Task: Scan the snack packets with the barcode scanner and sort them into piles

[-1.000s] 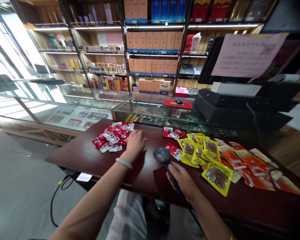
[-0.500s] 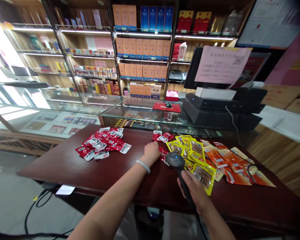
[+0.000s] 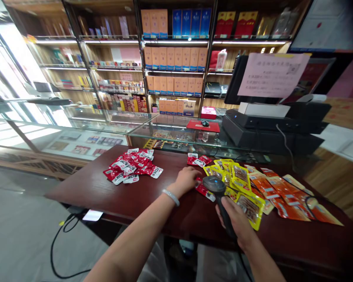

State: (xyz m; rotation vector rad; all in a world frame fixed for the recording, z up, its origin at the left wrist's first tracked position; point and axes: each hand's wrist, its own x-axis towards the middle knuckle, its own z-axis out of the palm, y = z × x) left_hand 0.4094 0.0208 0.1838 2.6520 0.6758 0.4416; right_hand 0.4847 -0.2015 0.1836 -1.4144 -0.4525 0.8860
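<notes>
My right hand (image 3: 237, 217) is wrapped round the handle of a dark handheld barcode scanner (image 3: 214, 184), its head tilted over the table. My left hand (image 3: 188, 181), a pale bangle on its wrist, has its fingers curled at the upper edge of a small red packet (image 3: 205, 192); the fingertips are partly hidden. The scanner head is just above and beside this packet. To the left lies a heap of red and white packets (image 3: 132, 165). Yellow snack packets (image 3: 240, 177) lie right of the scanner, with orange packets (image 3: 270, 185) farther right.
A few more red packets (image 3: 198, 159) lie behind my left hand. All rest on a dark wooden table (image 3: 106, 199). Beyond it stand a glass counter (image 3: 164, 131), a red mouse pad (image 3: 191, 124) and a monitor with a pink notice (image 3: 270, 74). The scanner's cable hangs down.
The view has swung slightly left. My left fingers have drawn back a little, and more of the red packet shows beneath the scanner. My right hand keeps its hold on the scanner.
</notes>
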